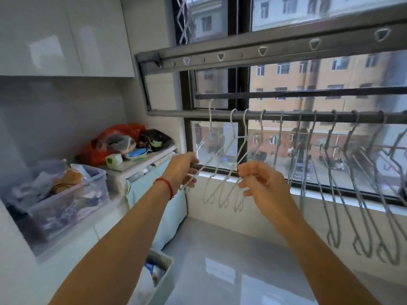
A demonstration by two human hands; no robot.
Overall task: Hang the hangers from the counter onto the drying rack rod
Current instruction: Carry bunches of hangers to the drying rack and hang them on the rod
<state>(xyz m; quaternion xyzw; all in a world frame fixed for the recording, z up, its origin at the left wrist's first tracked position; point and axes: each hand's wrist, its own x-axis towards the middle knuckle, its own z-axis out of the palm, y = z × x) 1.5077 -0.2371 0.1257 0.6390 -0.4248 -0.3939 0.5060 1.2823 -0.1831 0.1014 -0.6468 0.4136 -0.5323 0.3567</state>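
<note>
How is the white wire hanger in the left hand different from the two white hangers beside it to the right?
The white wire hanger in the left hand has its hook above and left of the grey metal rod, not on it; the two white hangers are hooked over the rod. It is tilted and gripped; they hang down, the right hand touching their lower wires. All are thin and white.
</note>
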